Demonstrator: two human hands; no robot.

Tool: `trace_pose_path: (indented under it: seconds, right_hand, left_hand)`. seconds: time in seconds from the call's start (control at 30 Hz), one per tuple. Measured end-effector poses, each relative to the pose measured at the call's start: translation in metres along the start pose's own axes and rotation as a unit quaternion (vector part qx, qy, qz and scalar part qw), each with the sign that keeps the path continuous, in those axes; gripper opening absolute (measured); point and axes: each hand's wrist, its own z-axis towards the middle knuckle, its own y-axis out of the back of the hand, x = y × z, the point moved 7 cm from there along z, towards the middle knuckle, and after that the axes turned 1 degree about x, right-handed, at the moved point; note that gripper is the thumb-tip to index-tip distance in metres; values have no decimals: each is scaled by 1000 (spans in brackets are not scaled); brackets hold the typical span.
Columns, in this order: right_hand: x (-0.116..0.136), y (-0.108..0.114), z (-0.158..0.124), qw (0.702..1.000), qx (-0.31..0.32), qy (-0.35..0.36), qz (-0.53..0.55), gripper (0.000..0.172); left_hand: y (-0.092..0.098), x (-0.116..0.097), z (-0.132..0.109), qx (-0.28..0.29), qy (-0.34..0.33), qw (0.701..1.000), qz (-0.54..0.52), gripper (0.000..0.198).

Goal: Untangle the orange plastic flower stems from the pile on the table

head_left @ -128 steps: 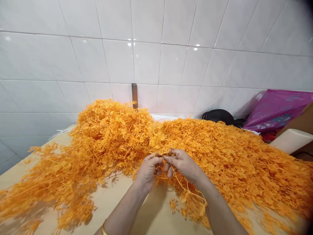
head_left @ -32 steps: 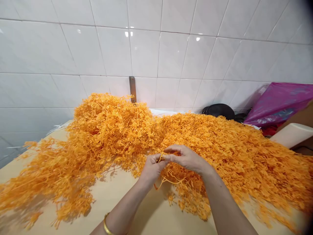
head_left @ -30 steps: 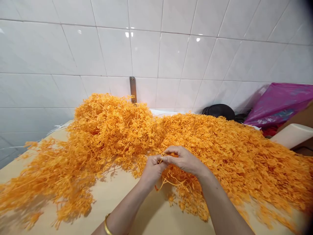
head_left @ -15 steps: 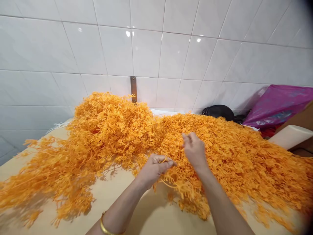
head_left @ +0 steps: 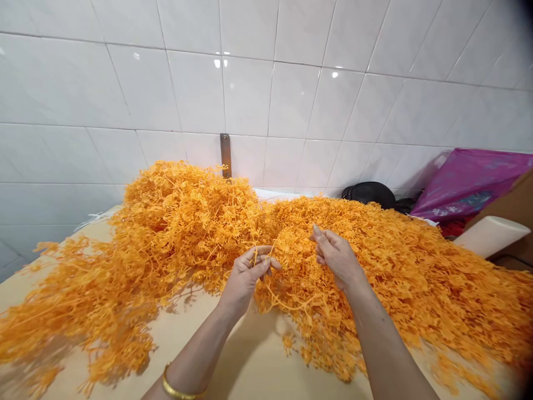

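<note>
My left hand (head_left: 241,280) is closed in a pinch on the thin stem of an orange plastic-looking sprig (head_left: 287,305). Part of the stem sticks up between its fingers, and the branching lower end trails down to the right. To the right and slightly higher, my right hand (head_left: 339,261) has its thumb and fingertips drawn together over the orange pile; whatever they may hold is too small to make out. A tall heap of orange sprigs (head_left: 183,216) rises on the left. The wider, flatter pile (head_left: 408,266) spreads to the right behind my right hand.
A beige tabletop (head_left: 258,366) shows in front. White tiled wall (head_left: 250,94) stands close behind, with a metal strip (head_left: 225,155) on it. At the back right lie a black rounded item (head_left: 370,193), a purple bag (head_left: 462,186) and a pale roll (head_left: 491,238).
My left hand has moved up and left with the sprig, whose stem now shows between the fingers. My right hand has turned slightly, its thumb now visible.
</note>
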Motion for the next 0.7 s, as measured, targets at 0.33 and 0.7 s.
trace_pose_path:
  seconds: [0.33,0.7]
  right_hand:
    - [11,-51,-23,969,244,-1,-47,42]
    - [4,-65,-19,952,221,112,-179,39]
  left_hand:
    - [0,5,1,-43,37,989,-136,28]
    - [-11,18,-4,-26,112,972,-207,16]
